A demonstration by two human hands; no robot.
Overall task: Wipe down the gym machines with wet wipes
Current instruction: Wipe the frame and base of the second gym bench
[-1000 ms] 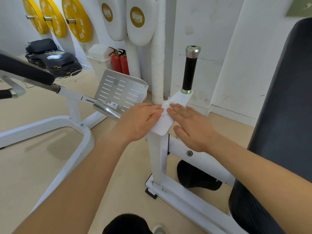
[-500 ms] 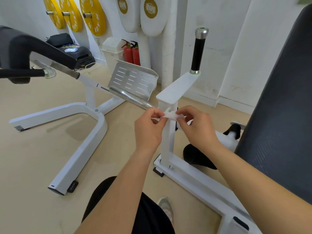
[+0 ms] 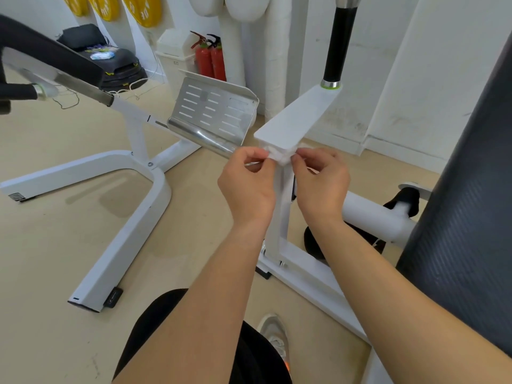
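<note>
Two bare hands meet at the near end of the flat white metal bracket (image 3: 299, 117) on the gym machine. The left hand (image 3: 246, 187) and right hand (image 3: 321, 184) each pinch, fingers curled against thumb, one side of a single bunched white wet wipe (image 3: 279, 157). The wipe seems pressed against the bracket's edge, above the white upright post (image 3: 282, 212). One black rubber handle (image 3: 336, 42) rises from the bracket's far end. One slotted silver footplate (image 3: 213, 112) sits to the left. Two red fire extinguishers (image 3: 210, 60) and three yellow weight plates (image 3: 141, 9) line the wall.
</note>
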